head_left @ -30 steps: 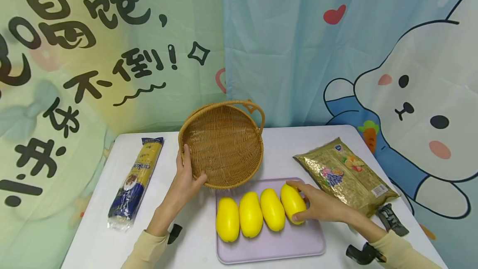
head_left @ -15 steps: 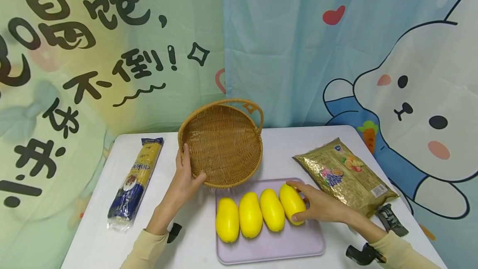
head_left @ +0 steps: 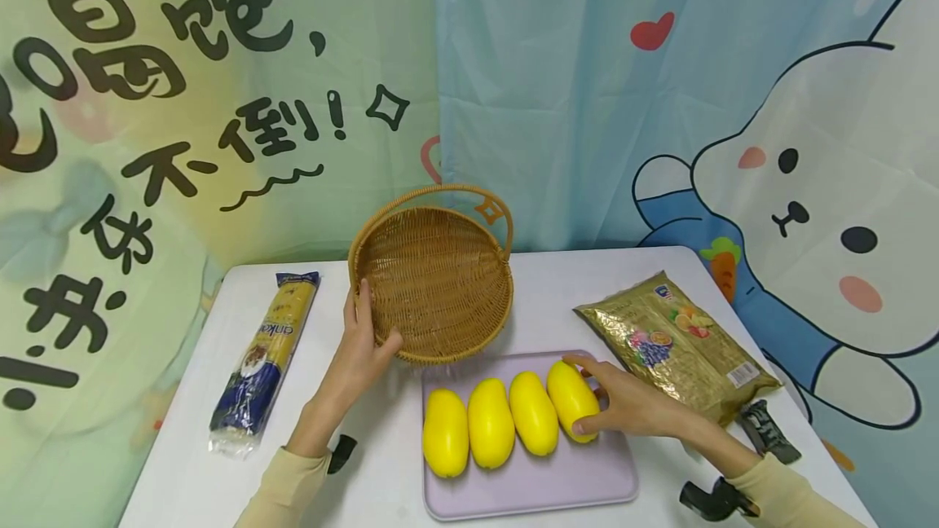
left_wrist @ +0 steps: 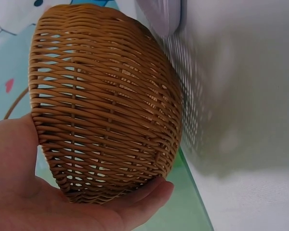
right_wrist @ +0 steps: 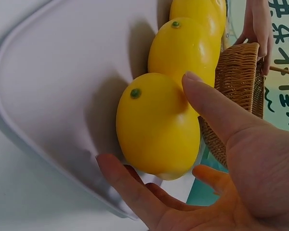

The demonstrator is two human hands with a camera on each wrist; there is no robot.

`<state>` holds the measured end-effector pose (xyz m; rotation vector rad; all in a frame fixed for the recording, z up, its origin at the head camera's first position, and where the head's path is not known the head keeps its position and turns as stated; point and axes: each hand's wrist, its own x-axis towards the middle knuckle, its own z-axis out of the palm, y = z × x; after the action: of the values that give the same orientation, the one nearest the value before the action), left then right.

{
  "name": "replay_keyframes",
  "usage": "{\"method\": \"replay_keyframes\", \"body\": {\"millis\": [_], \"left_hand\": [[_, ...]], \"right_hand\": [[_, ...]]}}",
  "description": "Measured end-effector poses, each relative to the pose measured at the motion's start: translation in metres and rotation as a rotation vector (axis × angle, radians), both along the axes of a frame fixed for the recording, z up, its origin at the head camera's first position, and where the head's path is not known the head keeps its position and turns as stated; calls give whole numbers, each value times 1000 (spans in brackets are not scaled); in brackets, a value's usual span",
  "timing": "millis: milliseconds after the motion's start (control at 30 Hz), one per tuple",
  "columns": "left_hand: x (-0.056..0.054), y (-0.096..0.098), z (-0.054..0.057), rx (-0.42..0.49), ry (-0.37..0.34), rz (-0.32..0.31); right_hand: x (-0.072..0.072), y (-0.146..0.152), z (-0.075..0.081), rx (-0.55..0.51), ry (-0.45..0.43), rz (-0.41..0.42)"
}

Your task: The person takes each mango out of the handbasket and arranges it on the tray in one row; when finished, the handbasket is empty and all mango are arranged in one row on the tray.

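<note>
A brown wicker basket (head_left: pixel 433 292) leans with its open side facing me, tilted behind the tray. My left hand (head_left: pixel 359 353) grips its left rim, and in the left wrist view fingers reach under the woven side. Several smooth yellow melons lie in a row on the lilac tray (head_left: pixel 513 498). My right hand (head_left: pixel 627 398) is curled round the rightmost melon (head_left: pixel 574 400), its digits at the far and near ends. In the right wrist view that melon (right_wrist: pixel 154 127) shows a green stem spot, with a gap between it and one fingertip.
A long blue and yellow packet (head_left: pixel 266 365) lies at the left of the white table (head_left: pixel 367 479). On the right are a large gold bag (head_left: pixel 678 345) and a small dark packet (head_left: pixel 769 432) beside my right forearm. A printed curtain (head_left: pixel 528 104) hangs behind the table.
The basket has tipped slightly, its handle rising a little and its lower rim shifting back, with my left hand on it. My right hand and the melons hold their places.
</note>
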<state>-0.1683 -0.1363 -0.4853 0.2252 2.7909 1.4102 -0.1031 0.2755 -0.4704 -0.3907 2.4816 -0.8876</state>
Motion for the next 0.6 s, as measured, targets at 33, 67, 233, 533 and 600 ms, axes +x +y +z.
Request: {"method": "replay_keyframes", "body": {"millis": [33,67,233,533,600], "left_hand": [[-1,0,0,2,1,1],[-1,-1,0,2,0,2],[-3,-3,-1,-9,-13,4],[-4,-6,1,-28,-21,24],[-5,-6,1,-26,-28,29]], "right_hand": [[0,0,0,4,-3,-6],[0,-1,1,7,-7,-13],[-1,0,3,-4,-3,-24],[-10,3,17,-32,81,-37],[-12,2,22,-32,100,-45]]}}
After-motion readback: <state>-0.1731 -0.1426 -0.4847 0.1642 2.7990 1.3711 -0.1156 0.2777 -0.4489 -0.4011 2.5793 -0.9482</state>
